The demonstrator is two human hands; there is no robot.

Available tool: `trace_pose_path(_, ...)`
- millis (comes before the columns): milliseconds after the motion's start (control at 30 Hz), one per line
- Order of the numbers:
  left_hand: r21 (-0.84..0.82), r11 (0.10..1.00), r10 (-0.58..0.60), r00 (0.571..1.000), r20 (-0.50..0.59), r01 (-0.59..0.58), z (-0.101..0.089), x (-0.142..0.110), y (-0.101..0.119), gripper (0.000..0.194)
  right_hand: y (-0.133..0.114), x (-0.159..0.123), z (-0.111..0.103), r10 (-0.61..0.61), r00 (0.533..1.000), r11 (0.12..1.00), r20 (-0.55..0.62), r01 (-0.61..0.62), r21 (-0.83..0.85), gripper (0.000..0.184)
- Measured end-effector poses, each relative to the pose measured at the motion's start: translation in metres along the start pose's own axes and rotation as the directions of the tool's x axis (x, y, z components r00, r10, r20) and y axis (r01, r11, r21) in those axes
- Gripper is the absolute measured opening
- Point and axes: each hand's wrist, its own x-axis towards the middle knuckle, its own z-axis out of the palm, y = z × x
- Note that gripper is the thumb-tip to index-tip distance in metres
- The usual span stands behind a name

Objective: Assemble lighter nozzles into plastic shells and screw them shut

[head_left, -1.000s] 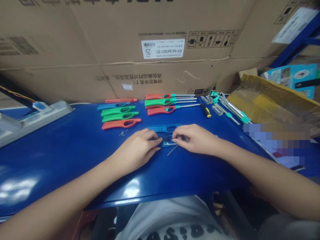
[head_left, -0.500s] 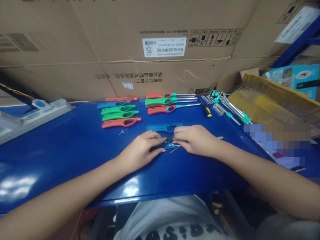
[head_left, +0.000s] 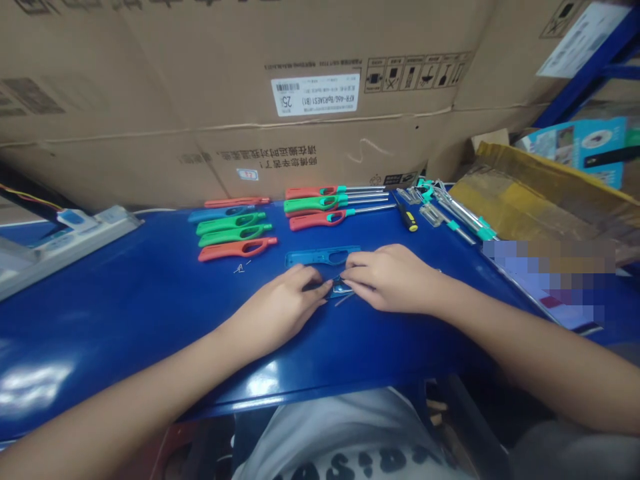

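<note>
My left hand (head_left: 277, 310) and my right hand (head_left: 390, 279) meet at the middle of the blue table. Their fingertips close on a small metal part (head_left: 341, 288) lying at the lower edge of a blue plastic lighter housing (head_left: 323, 257). The fingers hide most of the housing's lower half. A thin metal rod (head_left: 344, 300) pokes out below the small part, just beneath my right fingertips.
Red, green and blue long-nosed lighters (head_left: 237, 249) lie in rows behind my hands, with a yellow-and-black screwdriver (head_left: 406, 217) and teal-and-metal parts (head_left: 450, 212) to the right. Tiny metal pieces (head_left: 241, 268) sit left. A power strip (head_left: 85, 230) and cardboard boxes (head_left: 310, 153) border the table.
My left hand's fingertips have moved right, closer to my right hand over the small metal part. The whole view has shifted slightly.
</note>
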Motion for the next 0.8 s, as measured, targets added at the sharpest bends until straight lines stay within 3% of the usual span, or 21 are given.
trace_pose_path(200,0.162,0.987,0.003,1.0,0.017,-0.005,-0.001,-0.001,0.007,0.032,-0.007,-0.003,0.0,-0.045,0.998,0.998,-0.046,0.047,0.045,0.041)
trace_pose_path(333,0.246,0.969,0.002,0.999,0.033,-0.01,-0.001,-0.004,0.01,0.029,-0.007,-0.003,0.001,-0.076,0.994,0.996,-0.082,0.08,0.046,0.036)
trace_pose_path(600,-0.126,0.985,-0.119,0.993,0.007,0.119,-0.008,-0.005,-0.006,0.028,0.012,-0.004,-0.004,0.029,0.998,0.963,-0.061,-0.012,0.269,0.02)
trace_pose_path(800,-0.186,0.981,-0.048,0.999,0.009,0.049,-0.009,-0.004,-0.008,0.027,0.017,-0.004,-0.002,-0.071,0.997,0.908,-0.014,0.071,0.412,0.011)
